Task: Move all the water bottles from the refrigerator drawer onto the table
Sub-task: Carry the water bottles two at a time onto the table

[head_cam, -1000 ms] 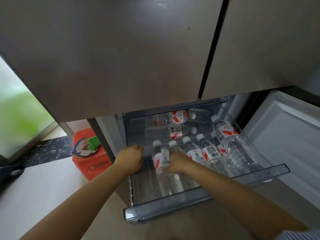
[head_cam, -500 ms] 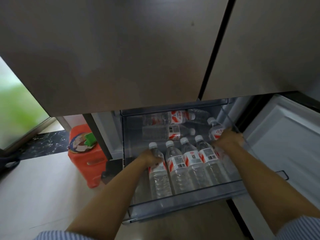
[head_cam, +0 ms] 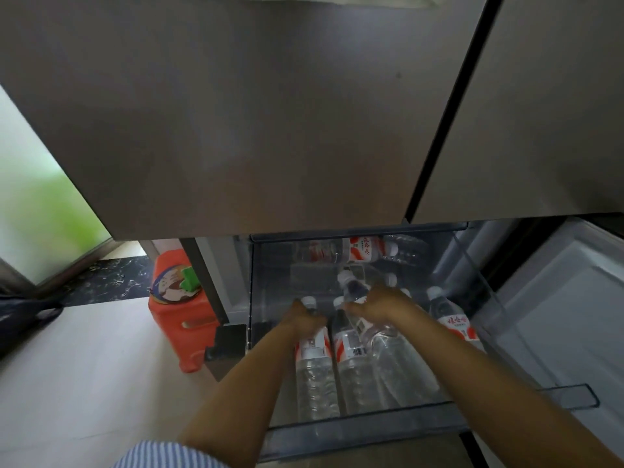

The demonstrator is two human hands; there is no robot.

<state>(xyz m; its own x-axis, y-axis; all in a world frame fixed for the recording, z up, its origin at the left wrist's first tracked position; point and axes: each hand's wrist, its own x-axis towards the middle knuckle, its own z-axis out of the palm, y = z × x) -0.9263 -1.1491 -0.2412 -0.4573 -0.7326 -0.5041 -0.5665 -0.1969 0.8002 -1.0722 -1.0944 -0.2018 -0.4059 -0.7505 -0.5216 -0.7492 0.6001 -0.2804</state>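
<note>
Two bottles being gripped in the open refrigerator drawer; slip and knock risks.

Head view: the left hand is being closed around the neck of the leftmost bottle, and the right hand is being wrapped around a raised bottle tilted above the row. More water bottles are lying packed in the drawer, two further ones crosswise at the back. The tabletop is not being shown. Likely trouble: smooth, possibly damp plastic being held only near the caps could be slipping; neighbours touching each other could be dragged or knocked; the lifted bottle could be caught on the fridge doors overhanging.
</note>
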